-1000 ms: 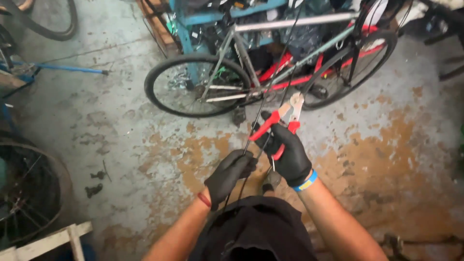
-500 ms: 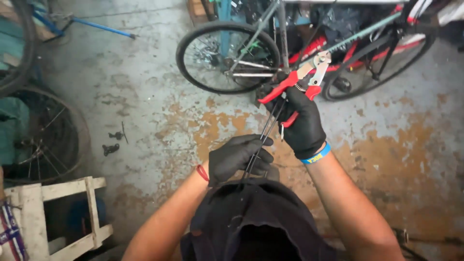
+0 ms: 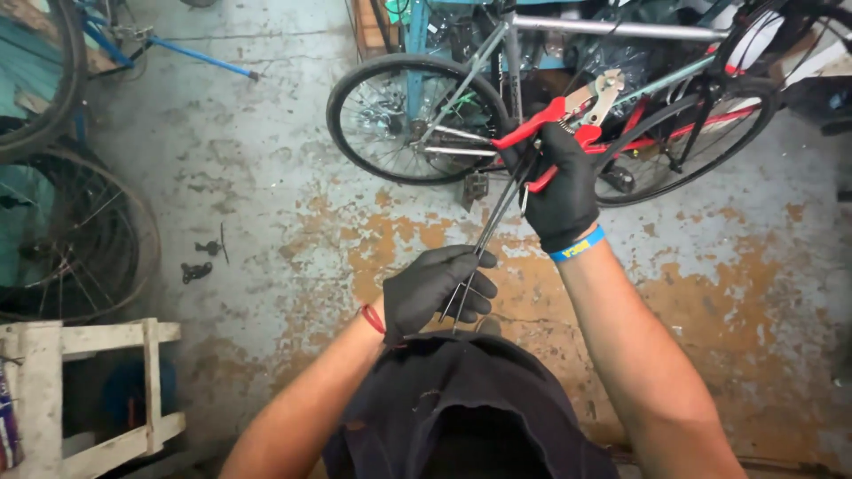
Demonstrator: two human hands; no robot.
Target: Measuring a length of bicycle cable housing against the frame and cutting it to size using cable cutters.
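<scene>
Cables [image 3: 497,217], thin, dark and stiff, slant from lower left to upper right at frame centre; your gloved left hand [image 3: 437,291] pinches them, your right hand [image 3: 563,191] grips them with red-handled cutters [image 3: 557,120].

Concrete floor [image 3: 266,177]: grey, worn, with rust-orange blotches across the centre and right of the frame; small dark metal bits [image 3: 202,260] lie on it at centre left; a bicycle [image 3: 550,98] stands on it at upper centre and right; loose wheels [image 3: 62,231] at left edge; white wooden frame [image 3: 80,390] at lower left.
</scene>
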